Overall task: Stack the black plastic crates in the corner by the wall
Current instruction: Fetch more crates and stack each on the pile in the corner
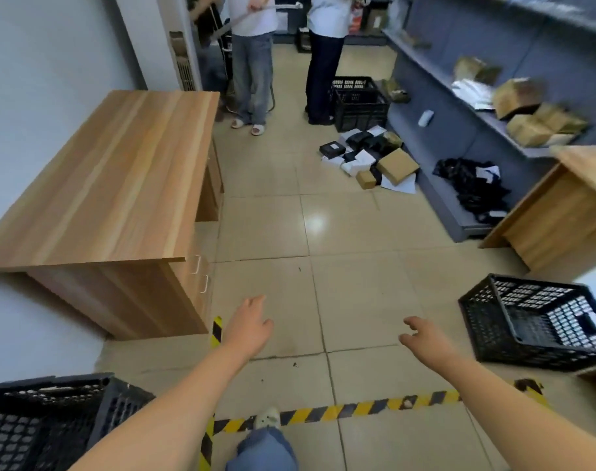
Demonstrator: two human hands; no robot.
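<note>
One black crate (48, 423) sits nearest, at the floor's lower-left corner by the wall; its contents are unclear. The left hand (247, 329) and right hand (425, 339) reach forward, fingers relaxed, holding nothing. A second crate (534, 324) lies tilted at right, and a stack of two crates (359, 103) stands farthest off.

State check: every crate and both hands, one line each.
left hand: open, holding nothing
right hand: open, holding nothing
crate at right: on floor, tilted, not stacked
crate at lower left: by the wall
far crates: on floor near the shelving
</note>
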